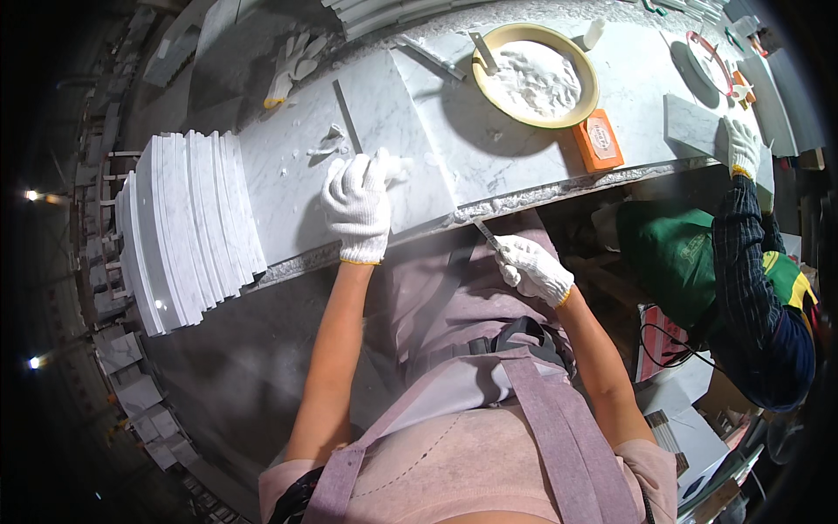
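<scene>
While left hand [358, 208] curls over marble slab [284, 196] — cannot tell grip — right hand [534, 269], lower, pinches slim tool [486, 234].

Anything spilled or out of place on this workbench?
White clumps lie scattered on the marble slab, just beyond the left hand. They look like spillage, since similar-looking white material sits in the yellow bowl.

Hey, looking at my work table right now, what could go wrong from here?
The orange box stands close to the table's front edge; a bump might tip it off. The thin metal tool in your right hand is near that edge and could catch on it. A flat handle sticks up over the bowl's rim; knocking it might scatter the white contents.
</scene>
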